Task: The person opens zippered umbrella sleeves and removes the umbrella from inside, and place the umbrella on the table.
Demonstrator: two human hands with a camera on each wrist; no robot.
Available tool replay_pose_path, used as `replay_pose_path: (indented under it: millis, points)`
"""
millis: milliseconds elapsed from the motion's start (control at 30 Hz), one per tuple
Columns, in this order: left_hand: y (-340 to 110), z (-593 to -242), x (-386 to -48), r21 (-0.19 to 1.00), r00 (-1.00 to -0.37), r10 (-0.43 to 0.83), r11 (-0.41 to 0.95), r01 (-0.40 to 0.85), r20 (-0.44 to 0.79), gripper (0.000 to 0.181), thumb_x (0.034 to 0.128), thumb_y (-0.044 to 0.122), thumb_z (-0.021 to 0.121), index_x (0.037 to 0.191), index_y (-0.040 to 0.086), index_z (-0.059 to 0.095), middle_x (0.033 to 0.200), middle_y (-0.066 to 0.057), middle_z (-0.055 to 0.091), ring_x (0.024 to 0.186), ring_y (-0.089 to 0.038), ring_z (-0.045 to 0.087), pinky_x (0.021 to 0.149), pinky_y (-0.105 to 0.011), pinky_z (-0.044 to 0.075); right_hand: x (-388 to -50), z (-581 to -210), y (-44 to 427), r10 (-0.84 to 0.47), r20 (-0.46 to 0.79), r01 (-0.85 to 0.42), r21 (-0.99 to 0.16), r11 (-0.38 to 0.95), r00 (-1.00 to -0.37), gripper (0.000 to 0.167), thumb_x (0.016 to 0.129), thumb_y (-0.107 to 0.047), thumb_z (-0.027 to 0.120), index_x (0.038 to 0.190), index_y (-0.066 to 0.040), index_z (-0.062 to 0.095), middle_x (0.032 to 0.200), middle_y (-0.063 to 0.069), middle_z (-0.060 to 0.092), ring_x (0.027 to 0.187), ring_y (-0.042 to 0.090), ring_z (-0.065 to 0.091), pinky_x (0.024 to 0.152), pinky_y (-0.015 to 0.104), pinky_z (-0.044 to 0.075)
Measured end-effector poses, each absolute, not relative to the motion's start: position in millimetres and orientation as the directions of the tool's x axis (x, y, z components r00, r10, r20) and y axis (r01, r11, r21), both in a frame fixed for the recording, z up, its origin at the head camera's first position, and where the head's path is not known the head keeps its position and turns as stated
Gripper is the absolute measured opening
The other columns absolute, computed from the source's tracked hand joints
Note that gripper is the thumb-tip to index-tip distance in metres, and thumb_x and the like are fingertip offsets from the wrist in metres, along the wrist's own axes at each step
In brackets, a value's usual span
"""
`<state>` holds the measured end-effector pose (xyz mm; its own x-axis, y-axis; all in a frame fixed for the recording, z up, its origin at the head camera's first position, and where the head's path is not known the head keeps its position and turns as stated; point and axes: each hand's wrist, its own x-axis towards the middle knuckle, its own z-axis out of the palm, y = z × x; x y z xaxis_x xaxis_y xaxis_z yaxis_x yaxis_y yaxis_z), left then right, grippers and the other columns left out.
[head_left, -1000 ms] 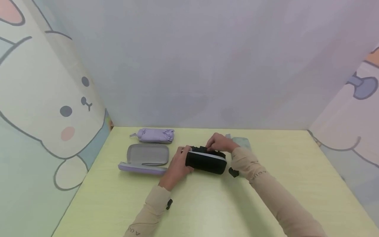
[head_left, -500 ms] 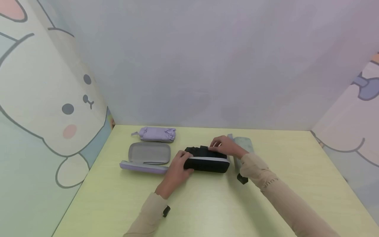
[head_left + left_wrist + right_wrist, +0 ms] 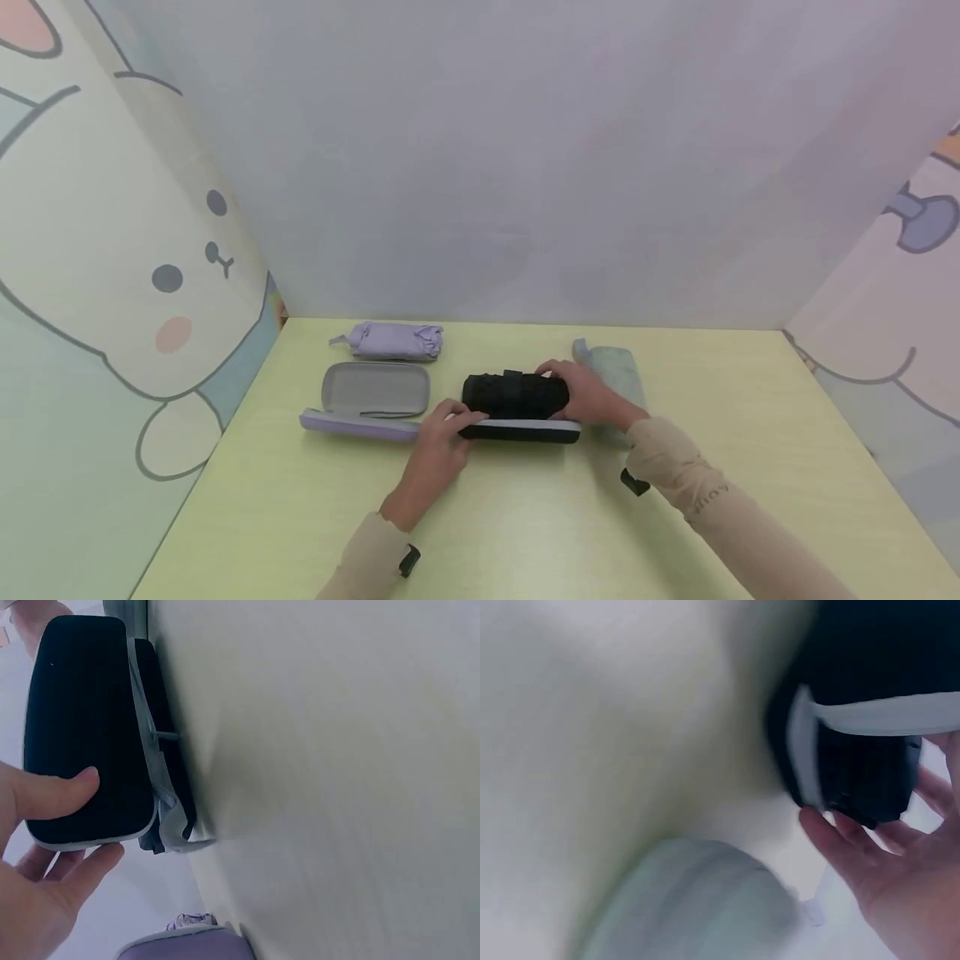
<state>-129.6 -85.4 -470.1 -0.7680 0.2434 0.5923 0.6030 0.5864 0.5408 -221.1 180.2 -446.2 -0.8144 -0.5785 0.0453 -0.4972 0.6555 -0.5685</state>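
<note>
A black hard case (image 3: 82, 720) with a grey zip edge stands open in the middle of the table. Inside it lies a black folded umbrella (image 3: 516, 395), rolled up with a strap round its middle. My left hand (image 3: 433, 454) pinches the left end of the case's lid (image 3: 521, 432), thumb on the outside and fingers on the other side. At the umbrella's right end is my right hand (image 3: 587, 397), with its fingers curled round that end, close to the case rim. The far side of the umbrella's base is hidden.
An open case with a grey inside (image 3: 375, 389) and a purple lid (image 3: 358, 426) lies to the left. Behind it is a purple folded umbrella (image 3: 396, 342). A pale green case (image 3: 619, 383) with a strap lies beside my right hand.
The black case's lid has tipped down toward me, baring more of the umbrella. My right hand has moved from the umbrella's top to its right end.
</note>
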Motion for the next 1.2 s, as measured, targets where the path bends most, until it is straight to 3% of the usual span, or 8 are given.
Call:
replay_pose_path:
  millis: [200,400,533,733,933,1067,1200]
  points:
    - [-86.9,-472.4,-122.6,0.526,-0.750,0.241,0.583,0.619,0.615,0.046,0.0575,-0.025,0.071,0.089,0.008,0.075,0.088,-0.006,0.057,0.081,-0.019,0.056,0.066,-0.029,0.049,-216.8,-453.6,179.8,-0.510,0.068,-0.438,-0.618,0.653,-0.857,0.065,0.064,-0.013,0.086,0.120,-0.011,0.052,0.111,0.013,0.063,0.101,0.027,0.058,0.086,0.046,0.044]
    - [-91.4,-475.3,-118.7,0.521,-0.770,0.298,0.594,0.613,0.565,0.050,0.0589,-0.026,0.062,0.091,0.010,0.076,0.087,-0.001,0.060,0.085,-0.018,0.057,0.072,-0.031,0.050,-216.0,-462.1,178.2,-0.449,0.103,-0.423,-0.567,0.707,-0.888,0.059,0.063,-0.015,0.084,0.115,-0.009,0.056,0.103,0.012,0.064,0.091,0.025,0.058,0.079,0.043,0.046]
    - [-96.0,-477.1,-117.3,0.540,-0.781,0.321,0.581,0.609,0.536,0.044,0.0613,-0.020,0.068,0.092,0.010,0.074,0.089,-0.001,0.060,0.086,-0.018,0.057,0.072,-0.032,0.049,-213.5,-465.0,175.3,-0.436,0.105,-0.414,-0.565,0.714,-0.894,0.061,0.063,-0.017,0.084,0.117,-0.009,0.056,0.103,0.014,0.064,0.092,0.027,0.058,0.080,0.045,0.046]
    - [-100.8,-480.2,-116.9,0.614,-0.781,0.324,0.486,0.622,0.534,0.033,0.0704,0.004,0.081,0.101,0.013,0.072,0.095,0.004,0.061,0.091,-0.014,0.058,0.075,-0.032,0.048,-209.6,-470.6,175.0,-0.412,0.160,-0.419,-0.606,0.677,-0.897,0.067,0.062,-0.012,0.085,0.119,-0.017,0.050,0.106,0.011,0.061,0.092,0.026,0.057,0.079,0.046,0.046]
    - [-100.9,-483.3,-119.7,0.571,-0.699,0.327,0.410,0.711,0.636,0.038,0.0680,-0.003,0.080,0.103,0.009,0.072,0.097,0.000,0.063,0.088,-0.017,0.060,0.073,-0.031,0.048,-205.9,-472.6,177.5,-0.385,0.230,-0.438,-0.633,0.638,-0.894,0.065,0.061,-0.006,0.083,0.117,-0.021,0.053,0.110,0.007,0.062,0.093,0.023,0.057,0.079,0.043,0.046]
    - [-101.1,-481.8,-119.9,0.571,-0.697,0.327,0.407,0.713,0.638,0.039,0.0671,-0.004,0.080,0.103,0.009,0.073,0.098,0.000,0.063,0.089,-0.016,0.060,0.073,-0.028,0.048,-203.7,-470.9,178.0,-0.390,0.270,-0.464,-0.666,0.584,-0.880,0.061,0.062,-0.001,0.081,0.116,-0.017,0.057,0.116,0.005,0.062,0.097,0.022,0.057,0.079,0.042,0.046]
    - [-102.3,-479.8,-119.1,0.580,-0.714,0.316,0.425,0.695,0.624,0.039,0.0674,-0.004,0.080,0.103,0.010,0.073,0.097,0.000,0.063,0.088,-0.015,0.060,0.073,-0.027,0.048,-201.9,-468.2,177.0,-0.381,0.220,-0.402,-0.761,0.509,-0.898,0.057,0.066,0.003,0.079,0.115,-0.017,0.060,0.116,0.005,0.061,0.092,0.022,0.059,0.073,0.035,0.049]
